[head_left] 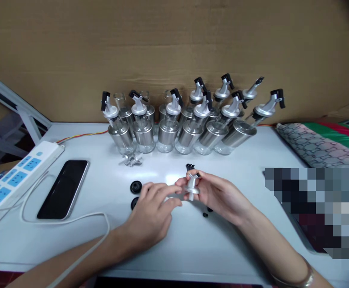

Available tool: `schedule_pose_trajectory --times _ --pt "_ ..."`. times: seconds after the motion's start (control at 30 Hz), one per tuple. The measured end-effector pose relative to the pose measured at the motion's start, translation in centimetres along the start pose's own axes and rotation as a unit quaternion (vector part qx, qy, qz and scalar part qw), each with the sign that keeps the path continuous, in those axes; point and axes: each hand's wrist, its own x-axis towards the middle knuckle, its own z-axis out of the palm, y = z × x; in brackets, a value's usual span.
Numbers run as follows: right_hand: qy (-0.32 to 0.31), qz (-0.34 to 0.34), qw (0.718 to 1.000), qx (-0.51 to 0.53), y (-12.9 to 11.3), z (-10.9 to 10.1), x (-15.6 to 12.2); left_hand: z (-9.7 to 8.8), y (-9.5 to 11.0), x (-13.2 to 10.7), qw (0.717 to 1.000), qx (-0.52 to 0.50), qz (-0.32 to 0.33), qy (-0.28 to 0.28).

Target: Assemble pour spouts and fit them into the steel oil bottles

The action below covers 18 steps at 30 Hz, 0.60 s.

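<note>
Both hands (186, 200) hold 1 silver pourer (191, 186).

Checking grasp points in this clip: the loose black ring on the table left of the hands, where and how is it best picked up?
Probably by its outer rim, pinched from straight above. The black ring lies flat on the table, so only its top and edge are exposed. Come from the near side, by the left hand: the bottles crowd the far side, and a second black piece lies close by.
</note>
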Motion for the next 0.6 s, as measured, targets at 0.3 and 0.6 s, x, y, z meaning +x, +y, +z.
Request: schedule_pose_trajectory --times 0.3,0.6 --pt "0.017 -0.004 1.000 -0.009 0.1 -0.3 0.0 0.1 -1.3 0.4 0.991 0.115 -0.040 -0.054" --pt "0.027 -0.001 1.000 -0.015 0.1 -0.2 0.1 0.0 -1.5 0.3 0.984 0.150 -0.023 -0.096"
